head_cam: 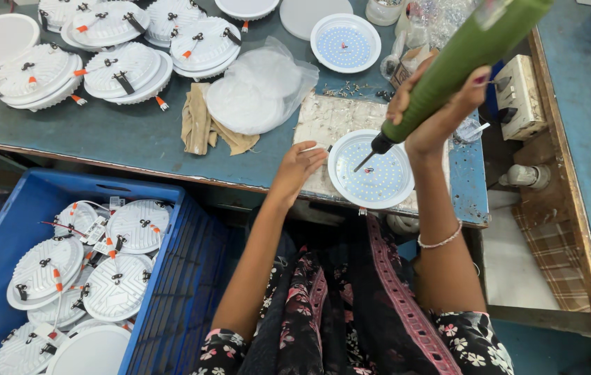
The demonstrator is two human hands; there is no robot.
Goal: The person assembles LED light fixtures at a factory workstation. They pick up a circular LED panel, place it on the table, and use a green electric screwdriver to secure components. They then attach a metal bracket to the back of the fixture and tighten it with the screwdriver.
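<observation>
You're driving screws into round LED panel light (377,173), by look of it. Right hand (434,104) fingers clamped round green electric screwdriver (462,59), bit tip touching LED board below your knuckles. Left hand (297,167) fingers loosely apart, fingertips just beside panel rim, steadying. Next move likely needing bit held upright, seated on screw.

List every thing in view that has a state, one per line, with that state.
right hand: gripping the green electric screwdriver, tilted, bit over the board
left hand: open, fingertips at the rim of the round light panel
round light panel: face up, flat on the bench
blue crate: partly filled with white light housings
plastic bag: crumpled, holding a white disc
</observation>
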